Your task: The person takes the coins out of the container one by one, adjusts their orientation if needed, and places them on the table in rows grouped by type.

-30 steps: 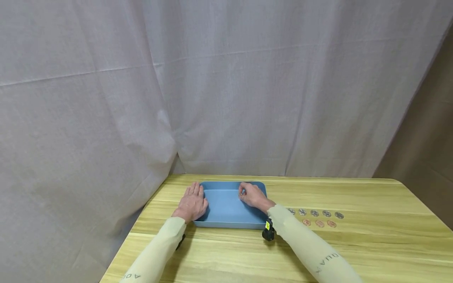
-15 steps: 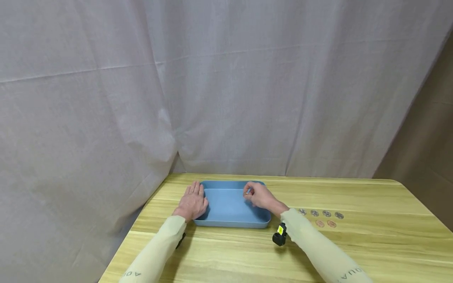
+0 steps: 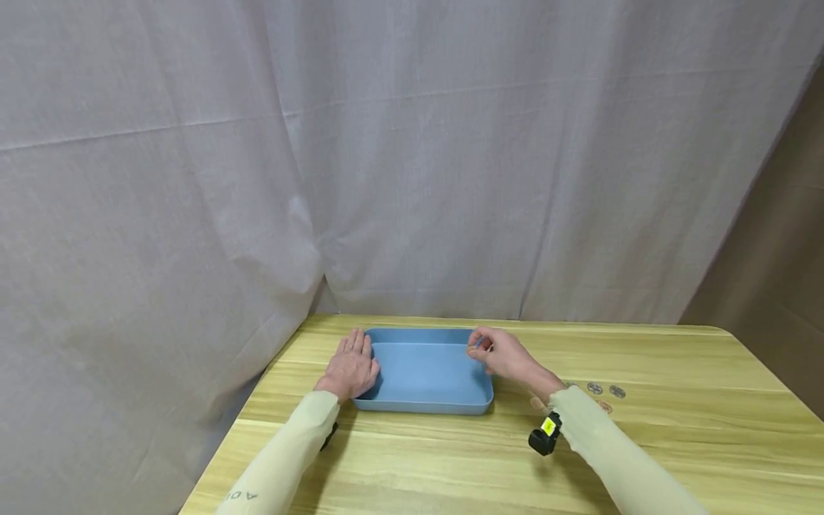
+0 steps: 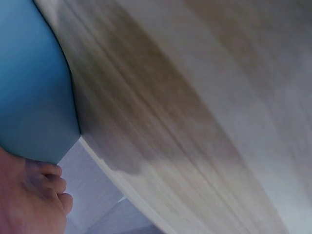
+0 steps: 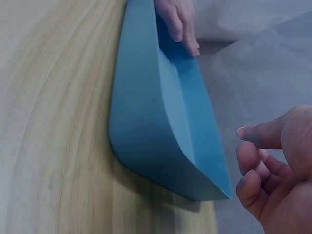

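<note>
My left hand (image 3: 350, 368) lies flat with straight fingers on the left rim of a shallow blue tray (image 3: 425, 375). Over the tray's right end, my right hand (image 3: 505, 352) pinches a small copper-coloured coin (image 5: 241, 132) between thumb and fingertip. The right wrist view shows that hand beside the tray's corner, its other fingers curled. To the right on the table, silver coins (image 3: 595, 388) form a row, with copper coins (image 3: 604, 407) in a second row in front. My right forearm hides part of both rows. Another copper coin (image 3: 537, 403) shows beside the sleeve.
The tray stands near the back left of a wooden table (image 3: 412, 458). Behind the table hangs a grey curtain (image 3: 425, 179). A black wrist camera (image 3: 544, 435) with a yellow label sits under my right wrist.
My right hand has moved right, from inside the tray to its right end, still pinching the coin. The sleeve now covers more of the coin rows. My left hand has stayed in place.
</note>
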`<state>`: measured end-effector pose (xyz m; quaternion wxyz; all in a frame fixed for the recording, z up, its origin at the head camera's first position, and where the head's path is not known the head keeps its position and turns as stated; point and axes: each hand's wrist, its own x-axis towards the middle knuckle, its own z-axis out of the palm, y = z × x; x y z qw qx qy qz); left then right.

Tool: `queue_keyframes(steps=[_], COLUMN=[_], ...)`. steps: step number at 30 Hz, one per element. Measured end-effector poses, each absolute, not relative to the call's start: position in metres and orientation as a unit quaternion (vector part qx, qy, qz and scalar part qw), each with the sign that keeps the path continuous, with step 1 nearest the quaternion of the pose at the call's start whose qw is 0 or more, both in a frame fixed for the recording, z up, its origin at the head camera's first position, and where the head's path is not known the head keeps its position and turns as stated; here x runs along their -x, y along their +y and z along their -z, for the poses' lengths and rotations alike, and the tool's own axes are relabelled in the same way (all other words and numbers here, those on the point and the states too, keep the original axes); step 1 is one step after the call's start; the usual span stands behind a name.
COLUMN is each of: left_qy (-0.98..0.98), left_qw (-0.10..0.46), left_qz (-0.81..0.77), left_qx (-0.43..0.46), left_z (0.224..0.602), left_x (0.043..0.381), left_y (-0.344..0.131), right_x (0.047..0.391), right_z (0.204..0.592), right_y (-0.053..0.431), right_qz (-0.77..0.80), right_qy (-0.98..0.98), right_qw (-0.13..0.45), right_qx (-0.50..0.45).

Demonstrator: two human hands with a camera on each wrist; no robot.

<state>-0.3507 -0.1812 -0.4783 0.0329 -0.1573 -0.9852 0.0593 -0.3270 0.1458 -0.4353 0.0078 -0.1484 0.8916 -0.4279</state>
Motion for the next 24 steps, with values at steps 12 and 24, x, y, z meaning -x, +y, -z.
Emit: queue_keyframes(steps=[12, 24], left_qy=[-0.986, -0.986], left_qw=[0.03, 0.033], left_qz=[-0.045, -0.043], left_qx=[0.156, 0.156], left_z=[0.475, 0.473], left_x=[0.348, 0.347], left_y=[-0.18, -0.181], right_x=[0.306, 0.289], right_z=[0.427, 0.428], right_y=[0.186, 0.234], right_qz=[0.433, 0.419], right_qy=[0.892, 0.901], right_qw=[-0.01, -0.033], right_qx=[0.127, 0.107])
